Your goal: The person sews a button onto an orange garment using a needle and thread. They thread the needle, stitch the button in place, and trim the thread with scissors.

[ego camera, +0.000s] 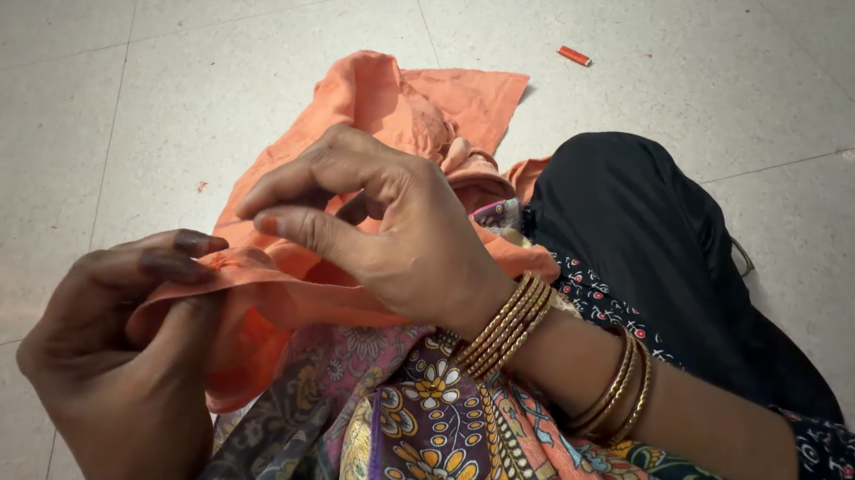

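Pale tiled floor [77, 95], orange cloth [397, 108] hem pinched shut in left hand [129, 349], right hand [388, 227] fingers closed at 2 o'clock, holding what can't tell; probably best keeping that fold taut.

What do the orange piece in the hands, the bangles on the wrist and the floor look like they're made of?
The orange cloth looks like a thin matte woven fabric, perhaps cotton: it folds and creases softly. The bangles look like polished gold-coloured metal, since they catch glints of light, though plated or plastic cannot be ruled out. The floor seems to be glossy speckled stone or ceramic tile, with grout lines and a bright reflection.
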